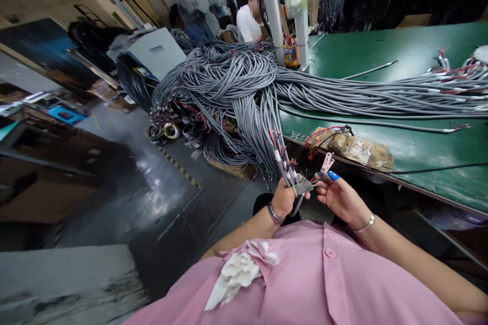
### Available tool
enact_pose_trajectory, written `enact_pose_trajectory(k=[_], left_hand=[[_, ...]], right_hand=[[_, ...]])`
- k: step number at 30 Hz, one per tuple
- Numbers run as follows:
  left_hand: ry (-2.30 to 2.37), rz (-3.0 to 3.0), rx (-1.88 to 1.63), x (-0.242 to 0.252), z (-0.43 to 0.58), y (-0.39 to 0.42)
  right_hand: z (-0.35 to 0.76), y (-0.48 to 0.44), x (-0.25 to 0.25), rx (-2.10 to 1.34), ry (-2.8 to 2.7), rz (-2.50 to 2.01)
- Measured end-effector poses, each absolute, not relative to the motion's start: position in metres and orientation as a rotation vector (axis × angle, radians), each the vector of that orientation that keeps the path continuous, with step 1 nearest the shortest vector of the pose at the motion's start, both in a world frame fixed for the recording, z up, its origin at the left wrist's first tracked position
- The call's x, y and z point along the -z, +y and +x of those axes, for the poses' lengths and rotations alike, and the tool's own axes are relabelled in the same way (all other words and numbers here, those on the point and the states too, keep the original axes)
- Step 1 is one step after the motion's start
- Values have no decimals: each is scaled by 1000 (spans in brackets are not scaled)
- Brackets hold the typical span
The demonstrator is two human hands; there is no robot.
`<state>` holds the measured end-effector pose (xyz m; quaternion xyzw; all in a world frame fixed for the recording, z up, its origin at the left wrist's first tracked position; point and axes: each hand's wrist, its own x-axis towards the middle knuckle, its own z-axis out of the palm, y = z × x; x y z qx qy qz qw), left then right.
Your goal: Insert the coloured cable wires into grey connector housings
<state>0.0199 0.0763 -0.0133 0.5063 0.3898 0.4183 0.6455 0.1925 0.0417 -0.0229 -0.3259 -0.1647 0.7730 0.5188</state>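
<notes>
Head view, from the left: a blue stool [66,114] stands on the grey floor [125,129], and farther right a white box [158,53] sits just beside a big heap of grey cables [229,78]. Yellow-and-black tape [178,167] marks the floor below the heap. Behind it, a person in a white shirt [247,24] sits, head bent.

Near the middle, the left hand [283,200] is closed around a bundle of short cables [281,165] — their coloured ends poke upward, and a flat grey strip [304,187] lies across them. From this bundle, thin wires [315,182] reach over to the right hand [340,200], whose fingertips are drawn together and pinch them — one finger wears a blue cover [334,176]. A pink clip [327,162] stands just above those fingertips.

Right of the hands, a taped wooden block [354,150] lies along the edge of the green table [389,45], where more long cables [366,94] stretch toward the right edge.
</notes>
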Motion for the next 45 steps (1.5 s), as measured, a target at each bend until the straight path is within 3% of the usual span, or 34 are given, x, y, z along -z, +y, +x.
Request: enact_pose_trajectory(k=[11,25,36,45], left_hand=[[931,1219,-980,6,25,72],[930,1162,-1073,11,24,71],[887,1236,-952,11,19,73],[836,1332,-828,10,17,77]], right_hand=[[187,31,4,-1585,-760,-1057],[194,37,5,-1689,-710,-1017],[197,59,2,-1689,-811,-1085],[187,64,6,-1486,-1022,-1120]])
